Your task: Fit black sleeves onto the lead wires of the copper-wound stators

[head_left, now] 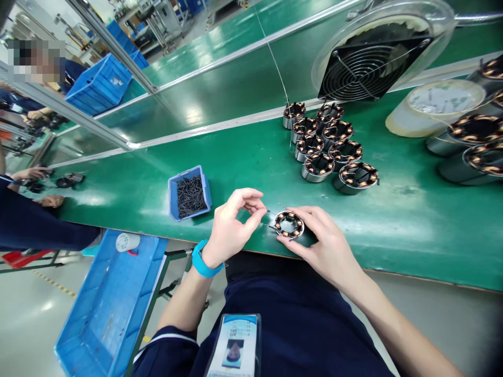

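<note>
Stator in hand: round metal motor stator with copper windings (pixel 289 224), lower centre of the frame, resting on the green table (pixel 412 220) at its near edge. Right hand (pixel 322 243) cups it, fingers curled round the rim. Left hand (pixel 233 225) pinches a thin dark pin beside it. Small blue tray of dark pins (pixel 189 195) left of centre, well stocked. Cluster of like stators (pixel 328 146) upper centre; whether fitted, cannot tell.

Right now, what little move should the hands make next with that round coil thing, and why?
Probably bring the left hand a touch rightward to the stator. Its pinched fingertips seem to hold a small dark piece just beside the coil ring, not yet touching it, while the right hand steadies the stator on the green belt.
</note>
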`<state>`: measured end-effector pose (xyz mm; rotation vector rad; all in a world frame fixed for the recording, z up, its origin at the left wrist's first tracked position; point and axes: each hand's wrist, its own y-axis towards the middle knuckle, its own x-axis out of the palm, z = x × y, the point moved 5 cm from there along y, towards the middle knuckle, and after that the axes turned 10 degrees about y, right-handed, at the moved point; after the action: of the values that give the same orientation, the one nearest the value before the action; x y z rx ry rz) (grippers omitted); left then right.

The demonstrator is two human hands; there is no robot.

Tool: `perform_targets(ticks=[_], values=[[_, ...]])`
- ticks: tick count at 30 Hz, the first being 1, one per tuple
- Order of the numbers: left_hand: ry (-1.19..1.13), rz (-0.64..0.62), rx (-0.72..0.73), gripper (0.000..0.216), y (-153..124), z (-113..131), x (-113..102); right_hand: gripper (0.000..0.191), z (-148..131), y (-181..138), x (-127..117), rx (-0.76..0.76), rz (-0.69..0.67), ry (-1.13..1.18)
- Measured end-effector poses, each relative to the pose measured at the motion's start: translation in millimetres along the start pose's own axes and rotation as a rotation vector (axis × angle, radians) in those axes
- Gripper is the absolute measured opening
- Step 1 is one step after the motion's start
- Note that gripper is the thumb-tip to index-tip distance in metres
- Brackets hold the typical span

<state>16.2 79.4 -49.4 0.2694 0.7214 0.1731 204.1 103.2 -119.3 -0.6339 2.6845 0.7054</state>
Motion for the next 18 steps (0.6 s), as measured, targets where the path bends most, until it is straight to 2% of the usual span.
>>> perform_targets(ticks=[5,8,14,18], values=[[-0.046,-0.093,0.005,0.025,3.4,-5.4,8.7,0.046,-0.6,0.8,0.3,-0.009,0.006,-0.007],[-0.044,-0.100,0.037,0.027,3.9,-7.0,9.0,0.046,-0.2,0.4,0.4,-0.004,0.004,-0.005],[0.072,-0.064,0.217,0.033,3.0,0.0,5.4,0.045,-0.4,-1.0,-0.7,-0.005,0.004,0.000],[0.033,-0.127,0.211,0.035,5.4,-2.2,8.5,0.045,-0.7,-1.6,-0.9,-0.004,0.004,-0.001]])
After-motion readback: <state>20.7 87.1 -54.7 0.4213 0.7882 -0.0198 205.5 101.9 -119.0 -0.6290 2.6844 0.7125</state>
